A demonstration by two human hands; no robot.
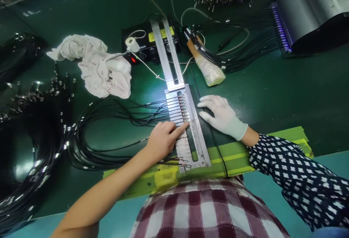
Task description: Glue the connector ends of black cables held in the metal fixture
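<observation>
My bare left hand (161, 139) is over a slotted metal fixture (201, 141). Its index finger reaches to the slot and the other fingers are curled. One black cable (131, 145) runs in under this hand, its end hidden by the fingers. Above the hand, a row of black cables (152, 108) lies across the fixture, their bare tips in the slot. A few loose cable ends (183, 161) rest on its lower part. My right hand (218, 116), in a white glove, lies on the table right of the fixture, fingers apart and holding nothing.
Behind the fixture stand a black control box (141, 45) and a two-bar metal plate (160, 49). A wrapped handle (208, 69), a cloth (95, 63) and a grey machine (311, 9) with cables surround them. Cable bundles (29, 180) fill the left; a black cord (215, 140) passes the fixture.
</observation>
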